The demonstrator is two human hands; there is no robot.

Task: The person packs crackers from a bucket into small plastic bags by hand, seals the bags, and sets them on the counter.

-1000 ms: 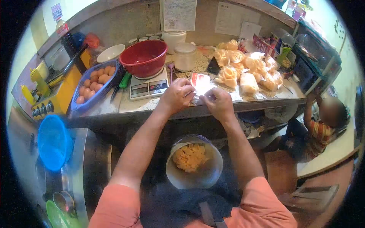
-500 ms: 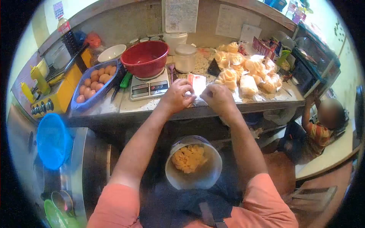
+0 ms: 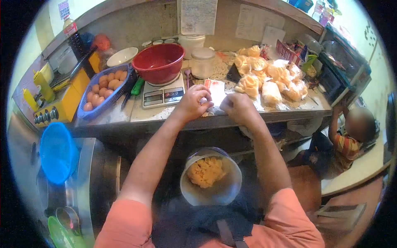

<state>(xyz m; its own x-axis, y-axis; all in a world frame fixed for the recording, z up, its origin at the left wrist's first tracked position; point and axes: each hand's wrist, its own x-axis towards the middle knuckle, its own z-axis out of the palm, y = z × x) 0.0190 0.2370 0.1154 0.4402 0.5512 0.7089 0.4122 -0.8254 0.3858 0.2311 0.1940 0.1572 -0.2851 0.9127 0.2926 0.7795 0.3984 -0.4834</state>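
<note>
My left hand is at the counter's front edge, thumb and fingers brought together in a pinch. A small pale bit shows at its fingertips, too small to name. My right hand is curled closed a short way to the right, and whatever it may hold is hidden. Just behind the hands lies a white packet with red print. Below them stands a deep whitish bucket, with a lumpy yellow-orange mass inside.
Left on the counter are a blue basket of eggs and a digital scale bearing a red bowl. A lidded jar stands behind. Several filled plastic bags crowd the right. Another person is at far right.
Both hands stay close to the same spot. The right fingers look more curled in, and the fingertips of the two hands sit slightly farther apart.
</note>
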